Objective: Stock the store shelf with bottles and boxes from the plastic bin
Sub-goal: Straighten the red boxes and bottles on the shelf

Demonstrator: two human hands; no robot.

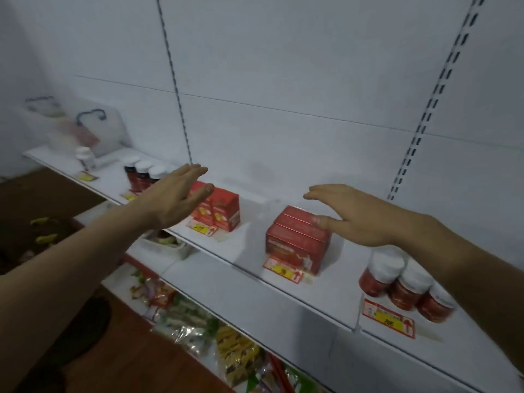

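A white store shelf (255, 282) runs from far left to near right. On it stand a stack of red boxes (295, 239) in the middle and another group of red boxes (224, 214) to its left. My right hand (357, 214) hovers flat and open over the middle stack, its thumb touching the stack's top right edge. My left hand (175, 194) is open, fingers together, in front of the left boxes and holds nothing. Red bottles with white caps (402, 287) stand at the right under my right forearm. Dark bottles with white caps (141, 174) stand further left.
A white plastic bag (93, 129) and a small white bottle (85, 157) sit at the shelf's far left end. Yellow and red price tags (388, 319) hang along the shelf edge. A lower shelf holds packaged snacks (198, 327) and a white bin (167, 245). Brown floor lies at left.
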